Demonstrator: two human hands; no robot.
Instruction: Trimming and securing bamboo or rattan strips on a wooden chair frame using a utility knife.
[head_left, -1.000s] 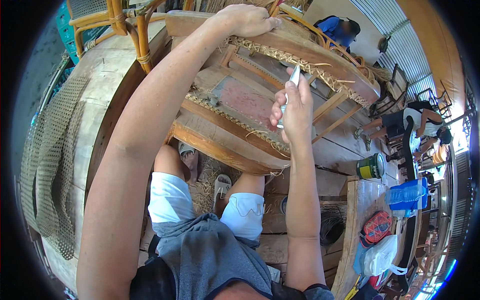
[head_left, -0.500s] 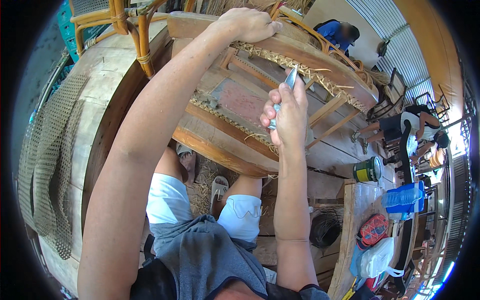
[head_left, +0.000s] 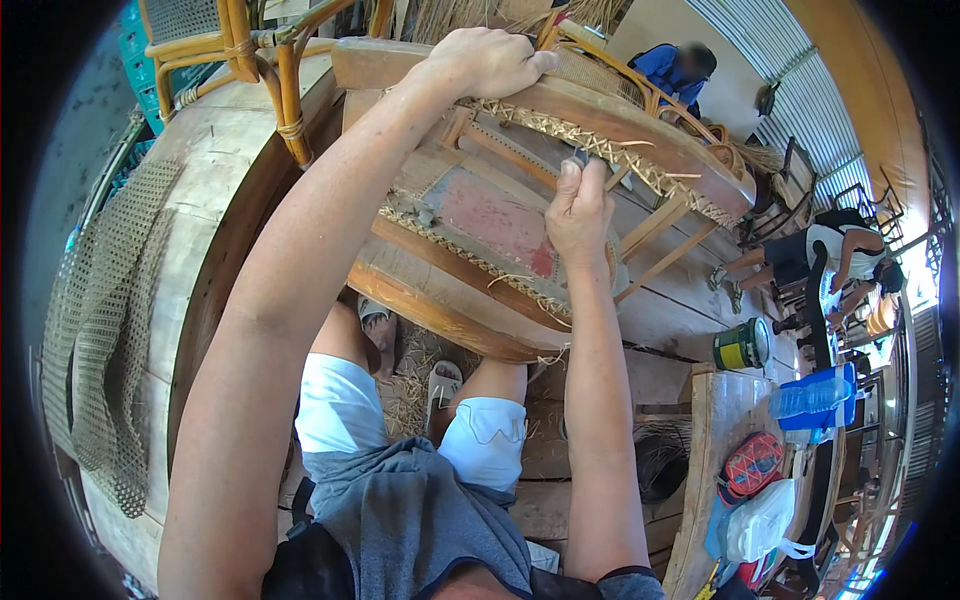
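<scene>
Right grip [head_left: 580, 215]: clenched around a knife [head_left: 582, 157]. Only a short dark piece of the blade shows beyond the thumb; the hand conceals the handle. Blade position: just beside the cane lacing [head_left: 635, 160] along the inner edge of the far rail [head_left: 690, 138]. Contact between blade and lacing cannot be determined.

Left grip [head_left: 492, 62]: laid over the far rail, toward its left end. The fingertips are obscured; whether it grasps the rail or only rests on it cannot be told.

Wooden chair frame [head_left: 460, 315]: located ahead of the knees, to the right of the left worktop [head_left: 225, 150]. The left forearm covers its left side, concealing any contact with that worktop's right edge.

Cane webbing [head_left: 105, 330]: lies along the left edge of the left worktop. Rattan chair [head_left: 235, 45]: at the far end; its upper part is cut off.

Right worktop [head_left: 712, 400]: carries a red pouch [head_left: 755, 465] and a white plastic bag [head_left: 765, 520], contents indistinct. Its near end is cropped.
</scene>
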